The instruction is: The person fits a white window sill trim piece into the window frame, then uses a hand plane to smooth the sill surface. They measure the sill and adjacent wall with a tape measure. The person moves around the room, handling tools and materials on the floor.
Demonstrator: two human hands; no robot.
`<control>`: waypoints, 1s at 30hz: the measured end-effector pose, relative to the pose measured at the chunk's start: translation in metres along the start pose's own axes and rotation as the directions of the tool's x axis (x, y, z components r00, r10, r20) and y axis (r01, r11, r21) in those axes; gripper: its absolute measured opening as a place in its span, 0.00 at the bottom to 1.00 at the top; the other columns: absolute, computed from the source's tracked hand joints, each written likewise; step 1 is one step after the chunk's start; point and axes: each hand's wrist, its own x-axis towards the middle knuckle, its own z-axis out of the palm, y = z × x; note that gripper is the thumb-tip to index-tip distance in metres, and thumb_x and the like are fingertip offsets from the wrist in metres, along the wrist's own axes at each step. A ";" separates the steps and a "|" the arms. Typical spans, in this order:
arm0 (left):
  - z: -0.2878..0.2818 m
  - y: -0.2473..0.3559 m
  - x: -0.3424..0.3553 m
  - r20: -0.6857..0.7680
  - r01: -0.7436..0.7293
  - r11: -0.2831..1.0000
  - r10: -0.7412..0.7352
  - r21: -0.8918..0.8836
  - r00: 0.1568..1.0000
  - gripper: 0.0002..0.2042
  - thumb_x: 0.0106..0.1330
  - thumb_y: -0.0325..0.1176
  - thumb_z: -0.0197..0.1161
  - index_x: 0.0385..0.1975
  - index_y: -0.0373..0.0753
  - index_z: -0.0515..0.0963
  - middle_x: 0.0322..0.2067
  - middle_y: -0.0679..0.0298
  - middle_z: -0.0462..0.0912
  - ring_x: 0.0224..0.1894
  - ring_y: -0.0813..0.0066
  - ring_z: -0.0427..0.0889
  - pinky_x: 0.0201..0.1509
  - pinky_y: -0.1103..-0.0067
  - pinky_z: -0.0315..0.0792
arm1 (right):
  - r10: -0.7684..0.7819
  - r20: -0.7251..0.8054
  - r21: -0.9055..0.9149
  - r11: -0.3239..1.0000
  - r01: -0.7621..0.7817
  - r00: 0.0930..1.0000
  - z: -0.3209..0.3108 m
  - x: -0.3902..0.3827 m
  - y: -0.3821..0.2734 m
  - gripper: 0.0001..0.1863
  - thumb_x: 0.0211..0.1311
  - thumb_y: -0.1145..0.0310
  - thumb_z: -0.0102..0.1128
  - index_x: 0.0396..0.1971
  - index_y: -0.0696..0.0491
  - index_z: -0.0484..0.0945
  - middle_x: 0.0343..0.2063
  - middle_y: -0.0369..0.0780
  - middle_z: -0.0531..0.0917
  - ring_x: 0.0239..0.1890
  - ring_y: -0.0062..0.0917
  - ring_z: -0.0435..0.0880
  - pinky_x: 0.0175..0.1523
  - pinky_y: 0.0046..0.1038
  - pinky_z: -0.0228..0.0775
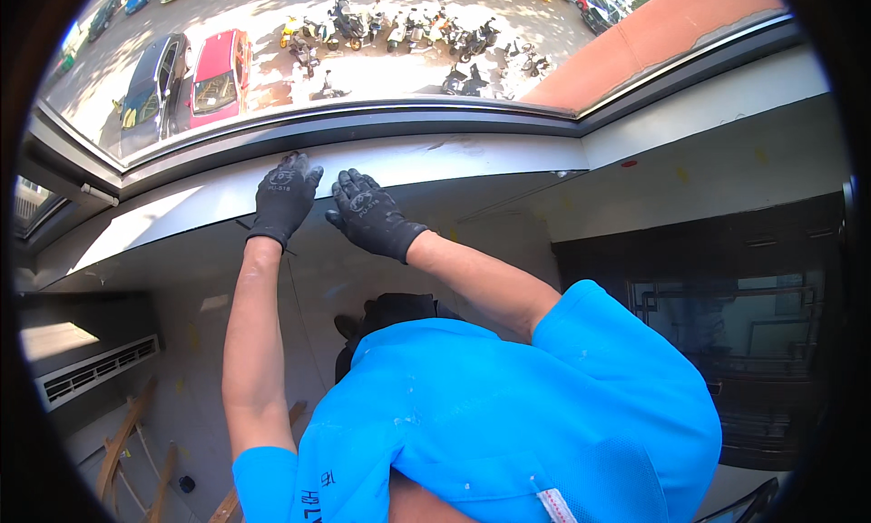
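Note:
Both of my hands wear dark work gloves and reach to the pale window sill (435,160). My left hand (287,198) lies over the sill, its fingers stretched toward the dark window frame (381,119). Close beside it on the right, my right hand (374,216) rests its fingertips at the sill's front edge, the fingers somewhat apart and extended. Neither hand shows anything held, though the palms are hidden. Smudges mark the sill's surface to the right of my hands.
Beyond the glass are a red car (216,74), a dark car (154,92) and several parked motorbikes (413,29). A slatted vent (100,371) and wooden pieces (118,441) are at lower left. A dark glossy panel (708,323) stands at right.

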 end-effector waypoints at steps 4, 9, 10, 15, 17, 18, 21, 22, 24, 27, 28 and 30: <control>-0.051 -0.013 -0.066 -0.510 -0.108 0.967 -0.026 -0.230 0.860 0.20 0.73 0.44 0.54 0.55 0.36 0.77 0.56 0.51 0.79 0.57 0.54 0.78 0.62 0.67 0.70 | -0.187 0.131 0.247 0.957 0.151 0.974 -0.008 0.062 -0.043 0.16 0.62 0.63 0.57 0.42 0.60 0.78 0.43 0.52 0.82 0.54 0.44 0.78 0.61 0.42 0.67; -0.031 -0.078 -0.293 -0.379 0.462 0.776 -0.620 -0.430 0.687 0.18 0.75 0.38 0.53 0.57 0.34 0.75 0.56 0.53 0.79 0.57 0.61 0.79 0.60 0.71 0.72 | -0.104 -0.043 0.159 0.981 0.109 0.994 0.040 0.084 -0.031 0.23 0.65 0.59 0.53 0.52 0.63 0.74 0.55 0.54 0.77 0.60 0.47 0.73 0.66 0.46 0.60; -0.005 -0.094 -0.362 -0.321 0.589 0.687 -0.723 -0.425 0.612 0.19 0.75 0.39 0.53 0.56 0.32 0.76 0.55 0.52 0.80 0.55 0.62 0.81 0.59 0.72 0.72 | -0.201 -0.187 0.112 0.968 0.224 0.962 0.057 0.087 -0.043 0.21 0.65 0.60 0.54 0.48 0.63 0.76 0.50 0.54 0.78 0.56 0.47 0.76 0.63 0.45 0.64; 0.156 -0.027 -0.700 0.412 0.343 -0.454 -0.891 -0.823 -0.191 0.14 0.73 0.37 0.52 0.43 0.34 0.81 0.38 0.58 0.83 0.41 0.67 0.81 0.45 0.74 0.73 | -0.670 -0.314 0.558 0.443 0.702 0.672 0.024 0.046 -0.192 0.12 0.60 0.62 0.60 0.35 0.56 0.79 0.35 0.47 0.82 0.44 0.42 0.81 0.50 0.39 0.75; 0.180 0.063 -0.739 0.410 0.654 -0.435 -0.889 -0.619 -0.204 0.14 0.71 0.39 0.54 0.39 0.35 0.81 0.35 0.59 0.83 0.38 0.68 0.81 0.43 0.74 0.73 | -0.765 -0.252 0.701 0.278 0.657 0.593 0.004 -0.012 -0.226 0.14 0.64 0.60 0.58 0.41 0.55 0.80 0.41 0.47 0.83 0.47 0.42 0.81 0.53 0.39 0.74; 0.187 0.099 -0.746 0.411 0.730 -0.406 -0.892 -0.549 -0.187 0.13 0.70 0.39 0.55 0.37 0.35 0.81 0.34 0.59 0.83 0.36 0.68 0.81 0.42 0.74 0.73 | -0.815 -0.163 0.763 0.253 0.595 0.556 0.009 -0.033 -0.224 0.16 0.66 0.59 0.56 0.45 0.55 0.79 0.44 0.47 0.83 0.49 0.42 0.81 0.55 0.40 0.73; 0.194 0.184 -0.731 0.385 0.845 -0.324 -0.910 -0.425 -0.155 0.14 0.67 0.41 0.58 0.31 0.35 0.81 0.29 0.59 0.83 0.31 0.68 0.81 0.39 0.73 0.73 | -0.878 0.194 0.857 0.368 0.360 0.437 0.081 -0.099 -0.180 0.22 0.71 0.54 0.52 0.55 0.52 0.77 0.53 0.46 0.81 0.55 0.43 0.78 0.61 0.40 0.69; 0.196 0.198 -0.719 0.369 0.861 -0.304 -0.917 -0.408 -0.149 0.14 0.66 0.41 0.59 0.29 0.35 0.81 0.28 0.59 0.84 0.30 0.68 0.81 0.38 0.73 0.73 | -0.809 0.339 0.835 0.494 0.243 0.480 0.099 -0.114 -0.144 0.23 0.71 0.52 0.51 0.56 0.51 0.77 0.55 0.46 0.80 0.56 0.43 0.77 0.62 0.40 0.68; 0.195 0.222 -0.703 0.336 0.872 -0.294 -0.928 -0.391 -0.162 0.15 0.64 0.43 0.61 0.26 0.36 0.81 0.25 0.59 0.84 0.27 0.69 0.81 0.36 0.73 0.73 | -0.563 0.633 0.592 0.794 0.136 0.531 0.177 -0.163 -0.046 0.23 0.71 0.52 0.49 0.57 0.49 0.76 0.57 0.45 0.79 0.58 0.42 0.77 0.61 0.40 0.69; 0.205 0.232 -0.692 0.335 0.806 -0.385 -0.909 -0.449 -0.247 0.17 0.61 0.44 0.64 0.20 0.36 0.81 0.20 0.60 0.84 0.22 0.69 0.81 0.33 0.72 0.73 | 0.007 0.954 -0.030 0.997 0.073 0.301 0.198 -0.222 0.132 0.27 0.63 0.50 0.52 0.54 0.53 0.79 0.55 0.51 0.79 0.58 0.46 0.76 0.63 0.41 0.68; 0.206 0.229 -0.690 0.364 0.732 -0.456 -0.882 -0.506 -0.299 0.17 0.60 0.45 0.65 0.18 0.36 0.81 0.18 0.60 0.84 0.20 0.69 0.81 0.32 0.72 0.73 | 0.127 0.953 -0.150 0.986 0.066 0.275 0.188 -0.240 0.183 0.28 0.62 0.49 0.51 0.55 0.53 0.78 0.57 0.53 0.77 0.59 0.47 0.76 0.64 0.41 0.67; 0.218 0.237 -0.708 0.413 0.540 -0.569 -0.822 -0.620 -0.393 0.17 0.61 0.45 0.64 0.22 0.34 0.82 0.19 0.59 0.84 0.22 0.70 0.82 0.33 0.73 0.74 | -0.240 0.965 0.112 0.732 0.672 0.101 0.186 -0.269 0.270 0.16 0.66 0.63 0.46 0.43 0.53 0.81 0.47 0.53 0.82 0.54 0.46 0.80 0.56 0.44 0.73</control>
